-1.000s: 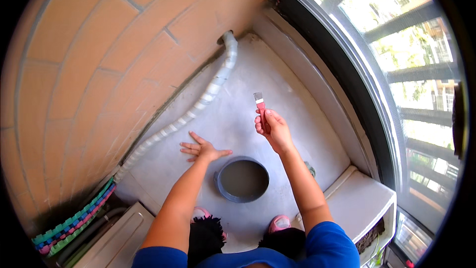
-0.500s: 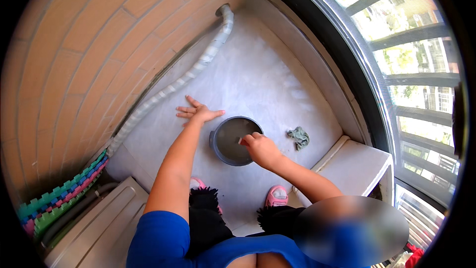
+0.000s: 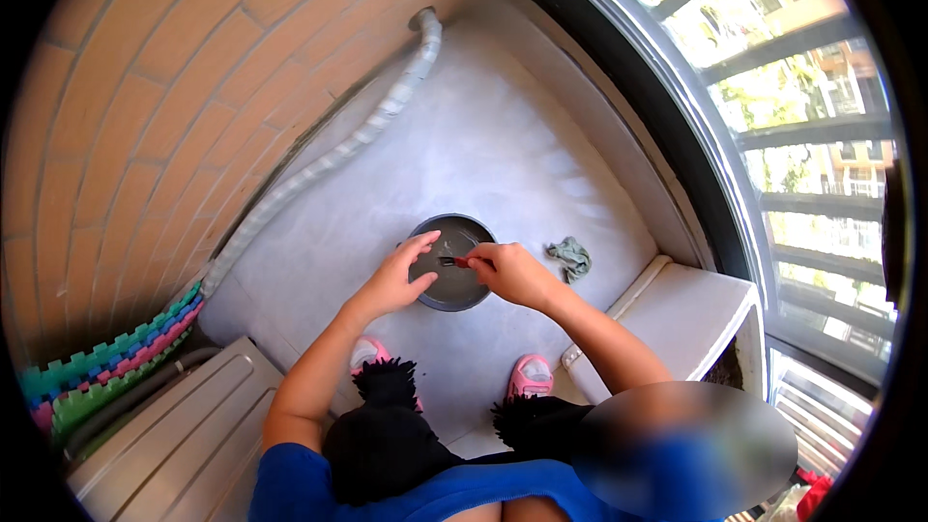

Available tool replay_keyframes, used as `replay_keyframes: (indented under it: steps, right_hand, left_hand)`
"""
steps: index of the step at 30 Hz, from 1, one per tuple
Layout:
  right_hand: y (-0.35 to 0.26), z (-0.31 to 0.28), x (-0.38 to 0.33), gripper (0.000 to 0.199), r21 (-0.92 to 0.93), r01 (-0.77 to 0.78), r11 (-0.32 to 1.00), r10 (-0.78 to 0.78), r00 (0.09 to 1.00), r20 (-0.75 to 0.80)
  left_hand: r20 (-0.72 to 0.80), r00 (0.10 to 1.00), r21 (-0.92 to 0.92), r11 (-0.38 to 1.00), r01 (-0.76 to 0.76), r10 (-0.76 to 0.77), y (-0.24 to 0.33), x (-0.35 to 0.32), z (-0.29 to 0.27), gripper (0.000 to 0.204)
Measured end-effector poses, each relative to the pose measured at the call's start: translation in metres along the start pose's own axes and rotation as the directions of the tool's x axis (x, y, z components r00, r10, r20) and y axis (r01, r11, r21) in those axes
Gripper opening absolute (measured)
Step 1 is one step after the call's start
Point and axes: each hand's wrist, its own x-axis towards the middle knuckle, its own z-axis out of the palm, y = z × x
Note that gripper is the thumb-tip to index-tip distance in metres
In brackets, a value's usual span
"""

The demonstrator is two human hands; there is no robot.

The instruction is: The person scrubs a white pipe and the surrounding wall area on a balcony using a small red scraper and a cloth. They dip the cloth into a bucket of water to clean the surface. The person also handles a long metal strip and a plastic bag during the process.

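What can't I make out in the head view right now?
In the head view:
Red-handled tool: handle end hidden by the right hand.
Bucket: bottom hidden by murky grey water.
Right upper arm: hidden by a blurred patch.
Red item, lower right: cut off by the dark rim; kind unclear.

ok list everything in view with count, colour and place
small tool: 1, red handle, over the bucket
bucket: 1, grey, on the floor, murky liquid inside
rag: 1, green, right of the bucket
floor: 1, pale grey, centre
pipe: 1, pale grey, along the wall
wall: 1, orange, left
foam mats: several, multicoloured, lower left
panel: 1, beige, lower left
box: 1, white, lower right
window: 1, black frame, right
unclear item: 1, red, lower right
trousers: 1 pair, black, bottom centre
shirt: 1, blue, bottom
shoes: 2, pink, lower centre
left hand: 1, over the bucket's rim
right hand: 1, holding the tool
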Motion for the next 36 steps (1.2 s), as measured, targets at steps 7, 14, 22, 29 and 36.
replay_keyframes:
  steps: [7,14,22,29,36]
  right_hand:
    - [0.034,0.019,-0.016,0.014,-0.390,0.193,0.901,-0.188,0.981,0.052]
    - [0.059,-0.066,-0.023,0.020,-0.177,-0.221,0.959,0.112,0.870,-0.480]
    - [0.146,-0.088,-0.083,0.025,-0.260,-0.644,0.720,0.454,0.720,-0.525]
    - [0.082,-0.056,-0.107,0.019,-0.076,-0.263,0.962,0.228,0.923,-0.310]
    - [-0.013,-0.041,-0.081,0.025,0.076,0.153,0.985,-0.113,0.917,-0.383]
  left_hand:
    - [-0.315,0.947,0.113,0.993,-0.035,0.069,-0.030,0.005,0.020,0.030]
    - [-0.368,0.928,0.063,0.995,0.082,-0.053,-0.047,-0.011,0.001,0.026]
    - [-0.312,0.950,0.046,0.998,0.034,-0.018,-0.047,-0.010,0.012,0.023]
    - [-0.187,0.982,-0.071,0.997,0.019,-0.032,-0.016,-0.008,0.023,0.019]
    - [0.196,0.946,-0.475,0.818,0.323,-0.260,0.097,-0.017,0.056,0.028]
